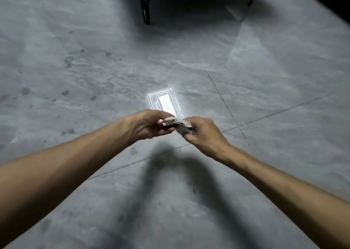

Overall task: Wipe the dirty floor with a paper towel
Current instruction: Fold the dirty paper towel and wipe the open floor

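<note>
Both hands meet at centre above the floor (56, 116): your left hand (149, 125) pinches the 9 o'clock end of the folded paper towel (175, 124), and your right hand (205, 135) curls its fingers round the 3 o'clock end. Expect it to be light, soft and easily torn; grip the folded bulk, not a corner.

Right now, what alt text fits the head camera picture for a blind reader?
The left hand and right hand hold a bunched paper towel between them above a grey floor dotted with dark spots. A dark furniture leg stands at the top edge.
</note>
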Motion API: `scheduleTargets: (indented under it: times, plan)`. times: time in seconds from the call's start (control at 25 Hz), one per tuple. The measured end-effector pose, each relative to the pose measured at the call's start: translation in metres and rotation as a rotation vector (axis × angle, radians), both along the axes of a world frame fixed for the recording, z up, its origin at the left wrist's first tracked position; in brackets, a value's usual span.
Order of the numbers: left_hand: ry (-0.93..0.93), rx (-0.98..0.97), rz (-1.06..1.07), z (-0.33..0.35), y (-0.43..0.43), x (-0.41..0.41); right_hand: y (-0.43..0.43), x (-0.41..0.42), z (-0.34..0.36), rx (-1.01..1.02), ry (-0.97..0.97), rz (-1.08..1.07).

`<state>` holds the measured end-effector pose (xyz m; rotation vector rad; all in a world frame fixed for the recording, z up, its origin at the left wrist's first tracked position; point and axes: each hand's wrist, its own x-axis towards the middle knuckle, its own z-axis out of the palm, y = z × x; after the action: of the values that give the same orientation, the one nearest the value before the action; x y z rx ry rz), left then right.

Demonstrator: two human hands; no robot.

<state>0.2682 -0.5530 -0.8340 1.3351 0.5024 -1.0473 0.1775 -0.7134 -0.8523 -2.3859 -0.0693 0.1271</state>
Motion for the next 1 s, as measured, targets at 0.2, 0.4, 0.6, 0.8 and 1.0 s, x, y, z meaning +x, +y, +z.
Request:
scheduleTargets:
  times: [0.2,0.4,0.6,0.8,1.0]
  plan:
    - [-0.297,0.095,-0.402,0.007,0.016,0.001,-0.013,-0.002,0.008,1.139,0.594,-0.472]
    - [-0.329,-0.035,-0.39,-0.002,0.01,-0.021,-0.022,-0.015,0.002,1.256,0.67,-0.353]
    - [-0.336,0.028,-0.425,-0.008,0.007,-0.028,-0.026,-0.022,-0.005,0.859,0.531,-0.39]
    - [-0.588,0.39,-0.484,-0.024,0.019,-0.04,-0.103,-0.093,-0.041,-0.52,0.017,-0.432]
    - [-0.765,0.545,-0.664,-0.028,0.039,-0.061,-0.09,-0.156,-0.099,-0.456,0.068,-0.529]
